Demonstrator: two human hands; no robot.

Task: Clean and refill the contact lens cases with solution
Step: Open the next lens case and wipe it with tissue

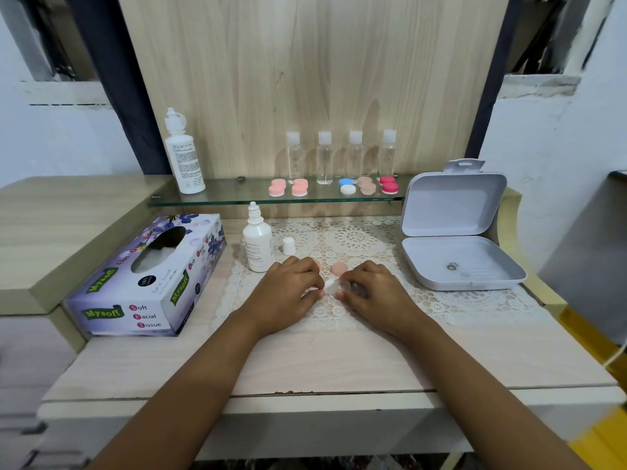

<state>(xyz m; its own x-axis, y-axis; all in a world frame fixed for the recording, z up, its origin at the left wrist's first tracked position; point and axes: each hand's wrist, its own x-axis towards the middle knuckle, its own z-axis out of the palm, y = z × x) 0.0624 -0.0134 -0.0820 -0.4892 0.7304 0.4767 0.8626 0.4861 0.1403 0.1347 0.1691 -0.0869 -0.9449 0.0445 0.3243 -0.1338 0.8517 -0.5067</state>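
Observation:
Both hands meet on the lace mat around a small clear contact lens case. My left hand pinches its left end, and my right hand curls round its right end. Two peach caps lie just behind the hands, one in plain view, the other half hidden by my left fingers. An uncapped white solution bottle stands left of the hands, its cap beside it. More lens cases in pink, blue-white, peach and red sit on the glass shelf.
A tissue box lies at the left. An open white plastic box sits at the right. On the glass shelf stand a tall white bottle and several clear bottles.

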